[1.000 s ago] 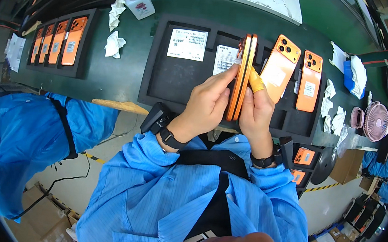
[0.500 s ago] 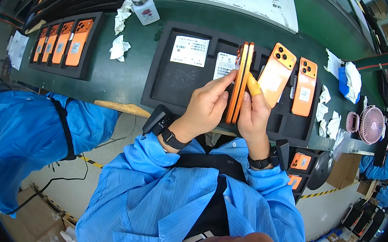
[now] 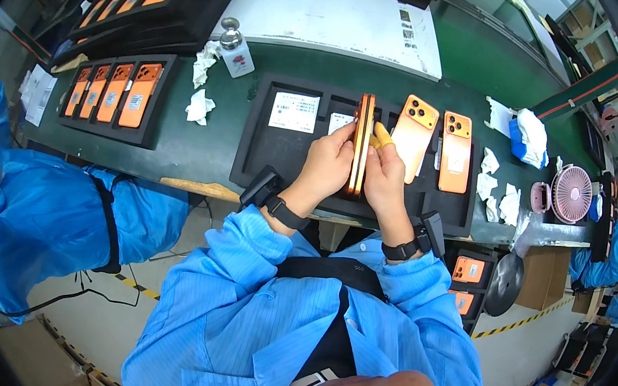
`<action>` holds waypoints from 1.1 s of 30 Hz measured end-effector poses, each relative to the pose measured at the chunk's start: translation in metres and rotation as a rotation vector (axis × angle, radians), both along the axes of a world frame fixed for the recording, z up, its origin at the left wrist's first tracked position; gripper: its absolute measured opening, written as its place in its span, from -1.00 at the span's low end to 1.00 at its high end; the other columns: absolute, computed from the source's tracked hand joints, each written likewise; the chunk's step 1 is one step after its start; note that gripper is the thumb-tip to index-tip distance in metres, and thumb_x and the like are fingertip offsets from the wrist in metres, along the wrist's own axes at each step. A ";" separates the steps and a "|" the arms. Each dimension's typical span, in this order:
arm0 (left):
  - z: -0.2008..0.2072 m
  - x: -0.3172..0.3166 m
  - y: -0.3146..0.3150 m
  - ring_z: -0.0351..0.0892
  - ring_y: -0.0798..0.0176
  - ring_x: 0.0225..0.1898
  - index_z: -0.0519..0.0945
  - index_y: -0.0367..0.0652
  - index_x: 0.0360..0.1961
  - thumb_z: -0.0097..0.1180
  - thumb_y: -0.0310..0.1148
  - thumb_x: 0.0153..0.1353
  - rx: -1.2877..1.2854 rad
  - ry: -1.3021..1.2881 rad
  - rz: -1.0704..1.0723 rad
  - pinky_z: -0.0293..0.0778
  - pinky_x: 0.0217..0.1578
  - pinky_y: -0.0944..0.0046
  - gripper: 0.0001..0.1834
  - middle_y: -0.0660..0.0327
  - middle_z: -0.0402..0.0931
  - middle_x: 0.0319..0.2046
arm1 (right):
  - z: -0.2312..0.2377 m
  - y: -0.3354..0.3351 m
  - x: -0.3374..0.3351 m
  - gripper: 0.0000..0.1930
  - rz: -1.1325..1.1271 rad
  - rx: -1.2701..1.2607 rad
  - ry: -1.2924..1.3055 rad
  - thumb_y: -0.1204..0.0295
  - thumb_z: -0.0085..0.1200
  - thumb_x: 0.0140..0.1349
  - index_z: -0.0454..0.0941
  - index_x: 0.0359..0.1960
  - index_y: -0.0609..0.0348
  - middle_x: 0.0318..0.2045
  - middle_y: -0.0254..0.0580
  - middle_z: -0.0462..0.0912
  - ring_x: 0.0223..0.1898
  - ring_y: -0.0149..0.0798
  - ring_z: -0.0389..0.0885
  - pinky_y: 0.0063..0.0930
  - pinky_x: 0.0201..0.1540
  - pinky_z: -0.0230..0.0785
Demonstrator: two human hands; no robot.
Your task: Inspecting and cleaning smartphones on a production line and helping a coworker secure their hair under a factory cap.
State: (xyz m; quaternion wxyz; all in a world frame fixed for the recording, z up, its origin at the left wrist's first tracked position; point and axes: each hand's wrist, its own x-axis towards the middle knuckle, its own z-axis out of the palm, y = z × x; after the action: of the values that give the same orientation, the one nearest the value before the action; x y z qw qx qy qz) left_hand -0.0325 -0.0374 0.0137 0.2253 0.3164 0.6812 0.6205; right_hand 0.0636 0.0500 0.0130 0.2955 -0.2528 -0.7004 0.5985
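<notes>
Two orange smartphones (image 3: 360, 149) stand on edge, pressed face to face, between my two hands above the black foam tray (image 3: 268, 154). My left hand (image 3: 327, 166) is closed on their left side, thumb and fingers along the body. From the right, my right hand (image 3: 387, 177) grips them too, with a yellow finger cot (image 3: 382, 136) on one finger. Just right of my hands, an orange phone (image 3: 412, 140) leans across the tray at a tilt. Beyond it a second orange phone (image 3: 455, 156) lies back up, with a white label. Paper labels (image 3: 294, 111) lie in the tray.
On the left sits another foam tray (image 3: 158, 111) of several orange phones, below stacked trays. A pump bottle (image 3: 235, 51) and crumpled tissues (image 3: 199, 106) are behind. To the right are a blue tissue pack (image 3: 529, 138) and a pink fan (image 3: 572, 194). A person in blue (image 3: 55, 210) is at left.
The whole view has shifted, so the tray and bench sit lower and further left. Both hands still clasp the two phones, which stay edge-on.
</notes>
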 end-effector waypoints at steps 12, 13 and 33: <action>0.028 0.019 -0.020 0.35 0.12 0.32 0.11 -0.22 0.44 -0.28 -0.72 0.34 0.415 -0.052 -0.055 0.42 0.14 0.29 -0.37 -0.05 0.32 0.32 | 0.029 -0.023 0.011 -0.42 0.084 0.163 0.408 0.70 -0.28 0.39 -0.05 0.44 0.32 0.27 0.15 0.37 0.29 -0.12 0.38 -0.26 0.31 0.30; 0.030 0.019 -0.021 0.35 0.12 0.32 0.11 -0.22 0.44 -0.28 -0.72 0.34 0.432 -0.032 -0.057 0.42 0.14 0.29 -0.37 -0.06 0.32 0.32 | 0.028 -0.024 0.011 -0.43 0.086 0.144 0.395 0.71 -0.28 0.38 -0.03 0.43 0.33 0.28 0.13 0.35 0.31 -0.09 0.36 -0.24 0.32 0.28; 0.043 0.008 -0.020 0.35 0.12 0.31 0.19 -0.34 0.38 -0.24 -0.71 0.33 0.442 -0.266 -0.092 0.41 0.17 0.26 -0.43 -0.05 0.37 0.27 | 0.038 -0.023 0.007 -0.49 0.025 0.132 0.277 0.74 -0.23 0.33 0.19 0.34 0.36 0.19 0.13 0.46 0.25 -0.08 0.46 -0.31 0.24 0.36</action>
State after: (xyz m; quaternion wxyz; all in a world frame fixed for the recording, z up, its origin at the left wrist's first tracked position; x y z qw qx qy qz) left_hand -0.0246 -0.0579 0.0570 0.2663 0.3042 0.4784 0.7796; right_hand 0.0703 0.0271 0.0507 0.3977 -0.1390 -0.6939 0.5839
